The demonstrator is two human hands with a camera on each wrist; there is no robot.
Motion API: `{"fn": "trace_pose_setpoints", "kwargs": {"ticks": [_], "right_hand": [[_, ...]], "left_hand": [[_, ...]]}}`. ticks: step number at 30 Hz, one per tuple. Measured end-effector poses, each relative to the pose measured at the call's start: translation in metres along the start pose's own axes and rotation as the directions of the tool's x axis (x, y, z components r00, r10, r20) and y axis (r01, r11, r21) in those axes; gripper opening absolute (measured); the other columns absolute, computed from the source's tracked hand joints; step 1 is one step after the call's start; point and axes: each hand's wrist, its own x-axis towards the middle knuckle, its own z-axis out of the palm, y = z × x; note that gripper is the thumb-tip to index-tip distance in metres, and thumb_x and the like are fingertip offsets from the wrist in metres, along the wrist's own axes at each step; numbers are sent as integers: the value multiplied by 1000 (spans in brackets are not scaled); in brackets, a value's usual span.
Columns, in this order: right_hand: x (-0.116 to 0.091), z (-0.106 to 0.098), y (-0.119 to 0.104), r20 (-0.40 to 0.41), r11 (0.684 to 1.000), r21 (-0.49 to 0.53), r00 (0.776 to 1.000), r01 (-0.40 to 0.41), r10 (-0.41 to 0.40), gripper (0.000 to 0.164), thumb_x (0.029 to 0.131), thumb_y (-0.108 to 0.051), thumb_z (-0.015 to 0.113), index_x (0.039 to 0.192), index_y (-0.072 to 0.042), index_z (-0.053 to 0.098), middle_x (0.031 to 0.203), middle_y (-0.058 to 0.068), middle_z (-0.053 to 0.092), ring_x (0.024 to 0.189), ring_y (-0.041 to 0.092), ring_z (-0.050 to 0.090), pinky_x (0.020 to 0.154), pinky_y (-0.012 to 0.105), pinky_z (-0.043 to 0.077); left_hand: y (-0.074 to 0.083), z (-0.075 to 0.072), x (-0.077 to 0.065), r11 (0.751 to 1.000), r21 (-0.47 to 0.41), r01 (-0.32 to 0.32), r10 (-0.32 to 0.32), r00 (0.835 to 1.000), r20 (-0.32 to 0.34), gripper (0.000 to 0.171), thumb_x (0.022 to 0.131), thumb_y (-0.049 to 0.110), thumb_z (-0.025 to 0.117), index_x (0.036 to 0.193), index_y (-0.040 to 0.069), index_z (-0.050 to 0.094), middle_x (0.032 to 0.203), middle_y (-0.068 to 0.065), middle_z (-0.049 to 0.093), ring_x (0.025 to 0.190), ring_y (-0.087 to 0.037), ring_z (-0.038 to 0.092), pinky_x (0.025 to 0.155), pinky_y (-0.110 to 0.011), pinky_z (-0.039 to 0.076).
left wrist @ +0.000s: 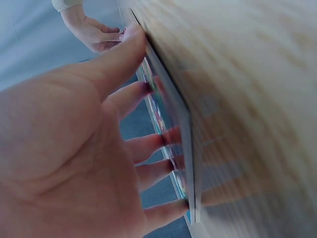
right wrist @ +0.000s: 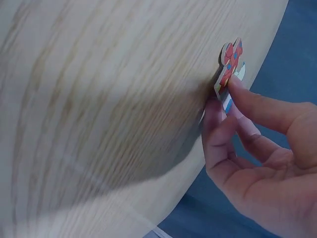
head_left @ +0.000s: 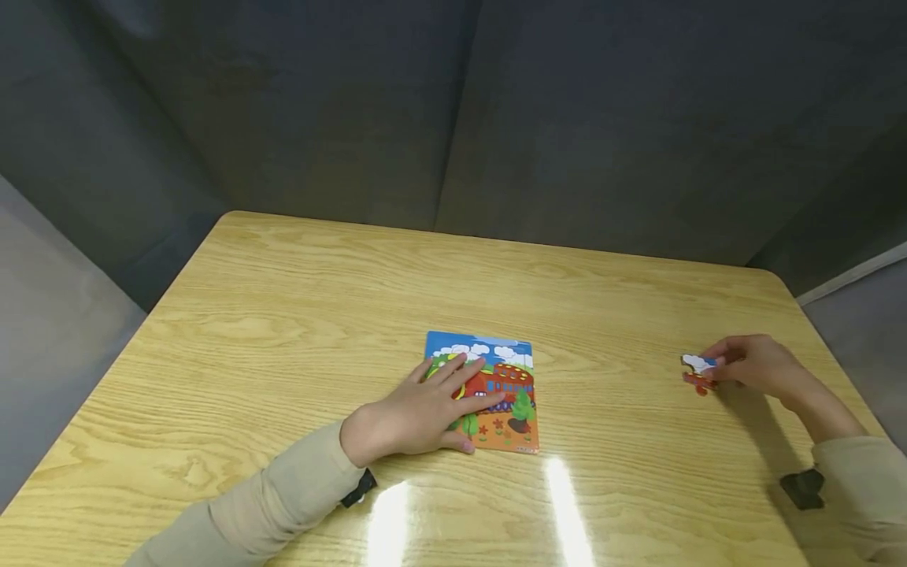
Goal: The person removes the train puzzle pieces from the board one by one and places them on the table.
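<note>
A jigsaw puzzle picture (head_left: 506,439) of a red building, trees and clouds lies flat near the middle of the table. My left hand (head_left: 418,415) rests on it with spread fingers, the tips pressing its face in the left wrist view. Far to the right, my right hand (head_left: 761,366) pinches a small red puzzle piece (right wrist: 231,62) between thumb and fingers. A white-and-blue puzzle piece (head_left: 697,363) shows right behind the red one, partly hidden by the fingers.
The wood-grain table (head_left: 298,315) has rounded far corners, with a dark curtain (head_left: 602,142) behind it. Bright light reflections (head_left: 569,512) streak its front. A dark wrist device (head_left: 803,488) sits by the right sleeve.
</note>
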Motion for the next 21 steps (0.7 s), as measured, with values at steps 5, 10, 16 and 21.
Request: {"fn": "trace_pose_setpoints", "kwargs": {"ticks": [5,10,16,21], "right_hand": [[2,1,0,-18,1000,-1,1000,-18,18,32,86,-8,72,105,16,64,88,9,68,72,9,56,59,26,49],[3,3,-1,-51,999,-30,998,-24,22,31,83,-11,76,101,13,66,85,7,68,73,11,55,59,25,46],[4,3,-1,-52,999,-26,998,-22,21,29,83,-9,75,100,13,66,85,9,68,73,13,56,58,25,46],[3,0,-2,-66,999,-43,998,-19,16,36,82,-15,79,104,12,67,88,10,69,74,10,56,59,25,45]], "left_hand": [[1,0,0,1000,9,-2,2,1000,-4,75,91,57,53,156,39,21,165,-4,3,149,-29,4,114,-59,15],[1,0,0,1000,4,0,0,1000,-5,75,91,57,54,156,38,22,165,-4,3,149,-29,5,114,-59,15],[1,-1,-1,1000,-10,4,-4,1000,1,75,91,56,53,156,39,20,165,-4,2,149,-29,3,114,-60,14],[0,0,-1,1000,-15,-3,3,1000,-5,75,91,56,53,156,39,20,165,-4,2,149,-29,3,114,-60,14]]}}
